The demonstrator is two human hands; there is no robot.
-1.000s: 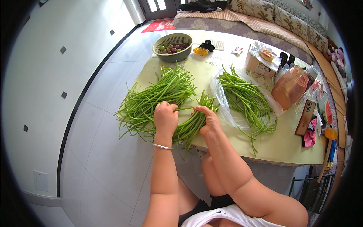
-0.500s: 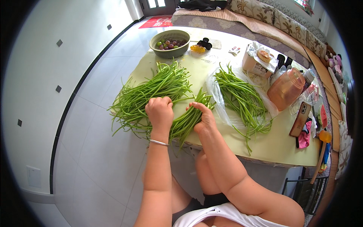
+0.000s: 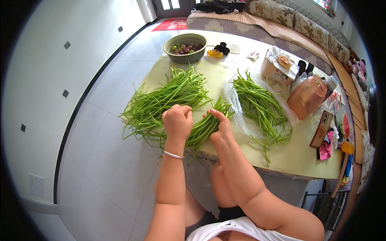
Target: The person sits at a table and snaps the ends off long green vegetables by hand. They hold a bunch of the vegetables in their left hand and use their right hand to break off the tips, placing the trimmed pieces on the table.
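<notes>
- Head view, centre of the frame: a bundle of long thin green bean stalks [image 3: 207, 124] is gripped between both hands at the near edge of the pale yellow-green tabletop [image 3: 297, 154].
- The left hand [image 3: 177, 120], with a thin silver bangle [image 3: 173, 154] on its wrist, is curled closed over the near end of the bundle; its fingertips are turned down and hidden, so how tightly they are closed cannot be told.
- The right hand [image 3: 220, 125] is wrapped around the same bundle just beside the left, thumb on top, fingers closed under the stalks.
- Compared with the frame half a second ago, the two hands are seen closer together and lower on the bundle, and the stalks are drawn further toward the table edge; the bundle appears tighter and more aligned, which is judged as gathering being nearly finished for this handful.
- A large loose heap of the same green stalks [image 3: 165, 100] lies left of centre, touching the held bundle and unchanged in place.
- A second heap of green stalks [image 3: 261, 106] rests on a clear plastic bag [image 3: 235, 94], right of centre, apart from the hands.
- In the upper middle, a green woven basket holding small round purple and green fruit [image 3: 185, 47] stands at the far table edge.
- At the right, an amber translucent plastic jug [image 3: 307, 96] and a dark phone [image 3: 321, 128] are seen, well apart from the hands.
</notes>
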